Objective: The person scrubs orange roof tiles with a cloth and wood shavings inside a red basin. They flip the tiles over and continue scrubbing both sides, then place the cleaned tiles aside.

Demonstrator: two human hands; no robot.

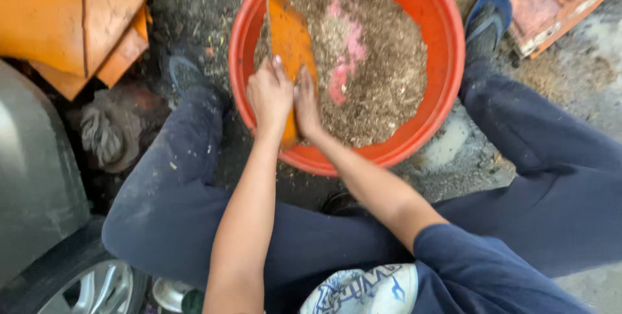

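Left hand (269, 93) and right hand (306, 103) pressed together around an orange flat board (289, 42) — fingers wrapped on its lower end, just inside the near rim of the red-orange tub (447, 48). Board standing on edge in the brownish sawdust-like mix (382, 61) filling the tub, a pink patch (346, 55) just beside it. Flanking the tub — dark-trousered legs (544, 132), one blue sandal (489, 19) by its far rim.

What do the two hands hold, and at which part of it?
Both the left hand and the right hand grip the orange flat board at its lower end, over the orange tub.
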